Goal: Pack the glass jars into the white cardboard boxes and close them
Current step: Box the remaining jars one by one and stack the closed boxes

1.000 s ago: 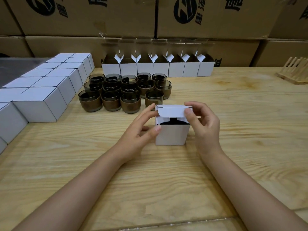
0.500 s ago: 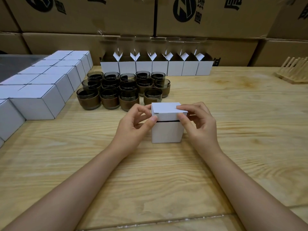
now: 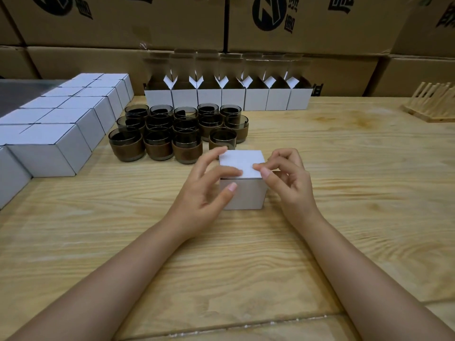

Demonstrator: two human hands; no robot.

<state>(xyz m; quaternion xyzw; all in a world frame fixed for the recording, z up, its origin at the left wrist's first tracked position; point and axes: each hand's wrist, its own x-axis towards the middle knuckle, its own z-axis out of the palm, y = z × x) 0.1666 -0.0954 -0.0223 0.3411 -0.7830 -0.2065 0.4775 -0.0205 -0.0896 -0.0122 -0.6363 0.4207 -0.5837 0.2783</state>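
White box [image 3: 242, 190]: lid's down flat, so whatever's inside is out of sight. Its left side is covered by the left hand [image 3: 204, 193].
Jars [image 3: 157, 146]: the back rows overlap and sit half hidden behind the front ones, so the count is unclear.
Open boxes [image 3: 232, 99]: the insides are just dark, and the raised flaps blur into the cartons behind.
Closed boxes [image 3: 46, 158]: the row runs off the left edge.
Wooden rack [image 3: 428, 107]: clipped by the right edge.
Carton print [image 3: 269, 13]: cut by the top edge and unreadable.
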